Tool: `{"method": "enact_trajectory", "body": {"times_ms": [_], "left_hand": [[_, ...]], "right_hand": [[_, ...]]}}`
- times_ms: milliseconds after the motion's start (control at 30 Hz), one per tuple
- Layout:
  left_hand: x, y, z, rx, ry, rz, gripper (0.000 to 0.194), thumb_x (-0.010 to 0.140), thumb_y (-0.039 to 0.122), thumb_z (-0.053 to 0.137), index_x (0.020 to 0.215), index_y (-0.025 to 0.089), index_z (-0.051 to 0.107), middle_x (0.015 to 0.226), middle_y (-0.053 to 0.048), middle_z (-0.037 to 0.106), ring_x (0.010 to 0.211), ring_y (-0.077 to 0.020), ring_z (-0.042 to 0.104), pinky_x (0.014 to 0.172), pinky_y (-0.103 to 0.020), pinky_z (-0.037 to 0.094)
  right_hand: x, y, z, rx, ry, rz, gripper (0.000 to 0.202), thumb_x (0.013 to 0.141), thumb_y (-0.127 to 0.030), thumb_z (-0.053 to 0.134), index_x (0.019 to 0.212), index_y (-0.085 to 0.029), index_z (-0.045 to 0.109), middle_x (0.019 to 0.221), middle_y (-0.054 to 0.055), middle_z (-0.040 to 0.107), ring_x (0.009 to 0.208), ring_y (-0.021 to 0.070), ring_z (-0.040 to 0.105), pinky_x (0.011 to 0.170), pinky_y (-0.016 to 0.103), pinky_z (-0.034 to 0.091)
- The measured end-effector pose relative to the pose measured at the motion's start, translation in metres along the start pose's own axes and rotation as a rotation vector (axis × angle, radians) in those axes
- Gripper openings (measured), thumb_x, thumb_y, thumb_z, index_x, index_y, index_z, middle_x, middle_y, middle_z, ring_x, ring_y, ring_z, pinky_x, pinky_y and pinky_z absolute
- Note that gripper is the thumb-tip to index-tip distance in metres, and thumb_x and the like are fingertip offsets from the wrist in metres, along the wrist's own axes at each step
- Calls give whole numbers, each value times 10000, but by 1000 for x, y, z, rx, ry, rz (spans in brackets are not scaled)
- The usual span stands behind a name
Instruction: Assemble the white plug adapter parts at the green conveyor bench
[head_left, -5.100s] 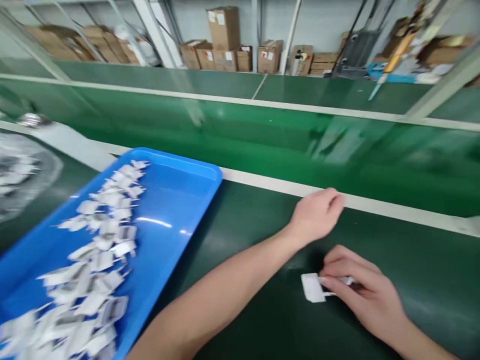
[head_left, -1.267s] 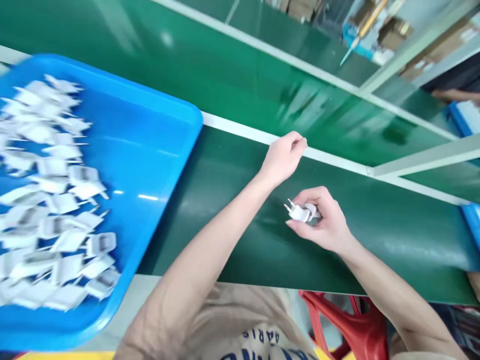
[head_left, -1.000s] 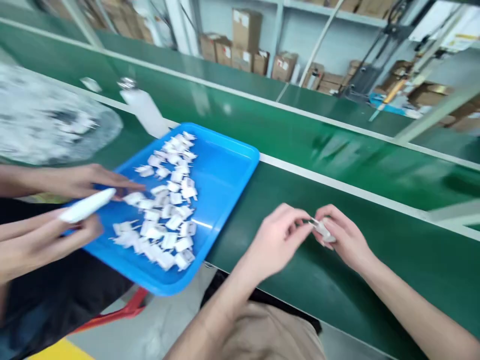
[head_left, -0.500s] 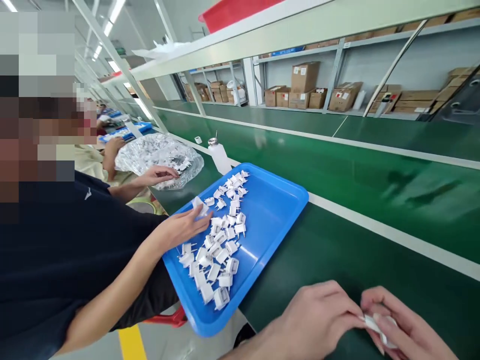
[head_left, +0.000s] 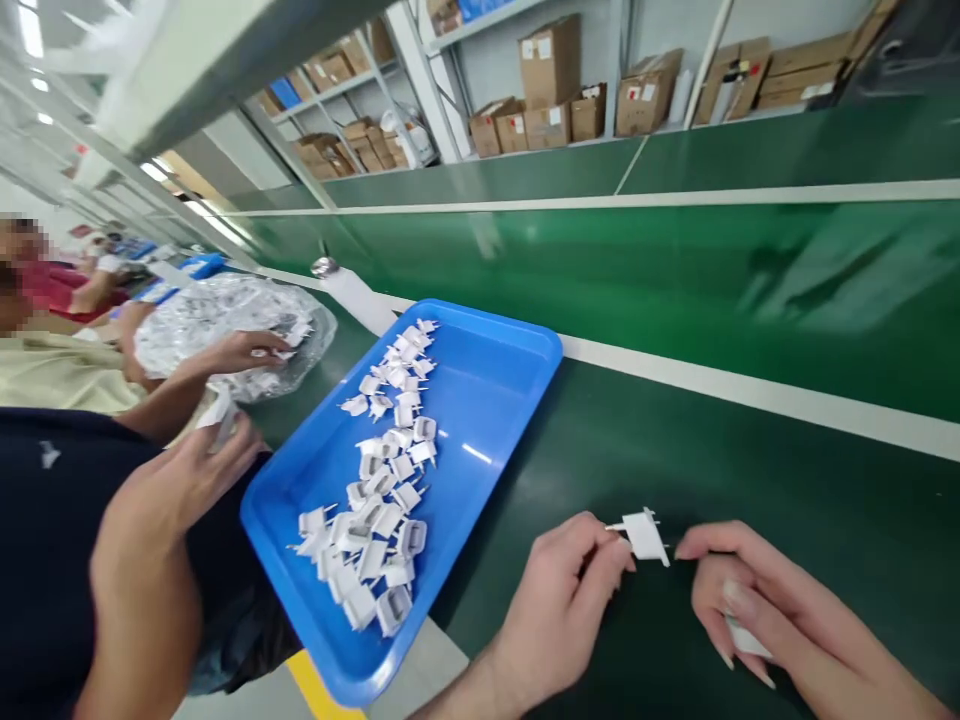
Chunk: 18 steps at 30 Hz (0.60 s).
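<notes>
My left hand (head_left: 559, 600) pinches a small white plug part (head_left: 643, 533) by its prongs, just above the dark green bench (head_left: 750, 480). My right hand (head_left: 757, 615) sits just to the right of it, fingers curled around a second white piece (head_left: 746, 638) that is mostly hidden. To the left lies a blue tray (head_left: 487, 400) with several white plug parts (head_left: 382, 480) scattered along its length.
A co-worker's hand (head_left: 180, 480) at the left holds a white piece beside the tray. Further left, another person's hand (head_left: 240, 352) rests on a clear bag of parts (head_left: 225, 320). A white bottle (head_left: 352, 290) stands behind the tray. A green conveyor (head_left: 675, 260) runs behind; cardboard boxes (head_left: 551, 85) line shelves.
My hands have come apart: the left now holds the white plug part alone, and the right has drawn back. The co-worker's hand has left the tray. The view has tilted down.
</notes>
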<state>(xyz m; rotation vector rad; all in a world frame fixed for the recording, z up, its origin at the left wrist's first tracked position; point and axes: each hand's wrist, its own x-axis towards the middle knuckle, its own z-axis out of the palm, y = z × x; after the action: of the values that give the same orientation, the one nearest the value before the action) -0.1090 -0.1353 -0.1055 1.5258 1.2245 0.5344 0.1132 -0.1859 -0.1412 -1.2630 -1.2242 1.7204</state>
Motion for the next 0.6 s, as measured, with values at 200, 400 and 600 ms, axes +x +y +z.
{"method": "enact_trajectory", "body": {"times_ms": [200, 400, 600], "left_hand": [[3, 2, 1, 54, -28, 35, 401, 1030, 456, 458, 818, 162, 629, 757, -11, 563, 706, -100, 495, 645, -226, 359], [4, -4, 1, 29, -33, 45, 308, 992, 430, 554, 889, 178, 697, 806, -21, 615, 704, -109, 535, 630, -228, 388], [7, 0, 1, 4, -56, 39, 229, 968, 389, 605, 907, 199, 719, 843, -23, 648, 725, -115, 555, 622, -223, 392]], "right_hand": [[-1, -6, -1, -68, -40, -63, 407, 1083, -614, 383, 1278, -258, 411, 785, -1, 564, 679, 177, 487, 639, 297, 367], [-1, -14, 0, -40, -46, -56, 418, 1082, -623, 390, 1263, -249, 437, 808, 1, 579, 733, 169, 518, 642, 277, 383], [2, -16, 1, -69, -18, -71, 288, 1075, -515, 469, 1214, -263, 477, 798, -14, 581, 758, 170, 535, 651, 275, 374]]}}
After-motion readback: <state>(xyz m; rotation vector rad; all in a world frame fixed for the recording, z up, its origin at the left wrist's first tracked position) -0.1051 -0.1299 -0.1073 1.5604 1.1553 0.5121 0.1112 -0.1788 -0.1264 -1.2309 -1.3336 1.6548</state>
